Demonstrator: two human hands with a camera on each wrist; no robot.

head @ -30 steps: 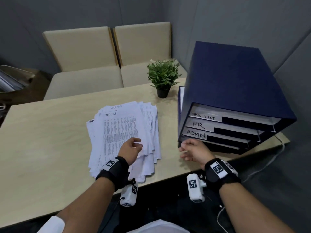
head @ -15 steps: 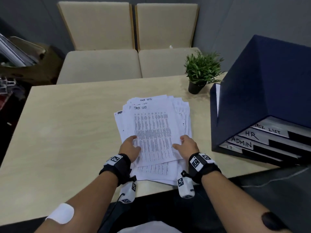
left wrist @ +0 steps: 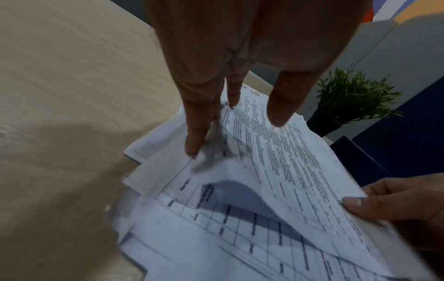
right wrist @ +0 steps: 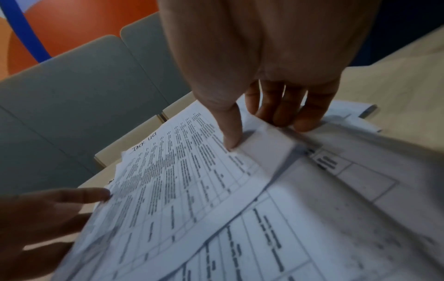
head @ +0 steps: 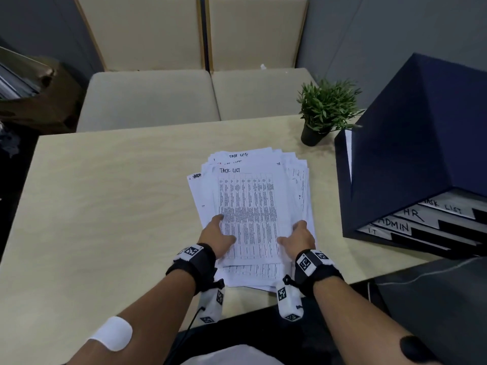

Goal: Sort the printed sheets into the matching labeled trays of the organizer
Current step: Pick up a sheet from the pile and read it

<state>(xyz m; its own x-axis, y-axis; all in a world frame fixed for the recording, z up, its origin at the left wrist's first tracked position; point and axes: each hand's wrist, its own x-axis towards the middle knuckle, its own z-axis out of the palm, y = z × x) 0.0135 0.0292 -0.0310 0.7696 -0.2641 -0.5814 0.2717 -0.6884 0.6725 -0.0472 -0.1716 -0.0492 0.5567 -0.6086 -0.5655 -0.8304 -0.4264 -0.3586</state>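
Both hands are clamped on the top white printed sheet headed "TASK LIST" [head: 247, 206], which lies on a loose pile of white printed sheets [head: 300, 180] on the pale wooden bench [head: 105, 206]: the left hand [head: 216, 238] pinches its left edge and the right hand [head: 297, 237] its right edge, the paper bowing up between them. Beyond and to the right of the right hand stands the dark blue box organizer [head: 411, 154], its grey trays [head: 445, 206] labeled TASK LIST, HR, ADMIN and IT. A small green potted plant [head: 325, 109] sits just left of it.
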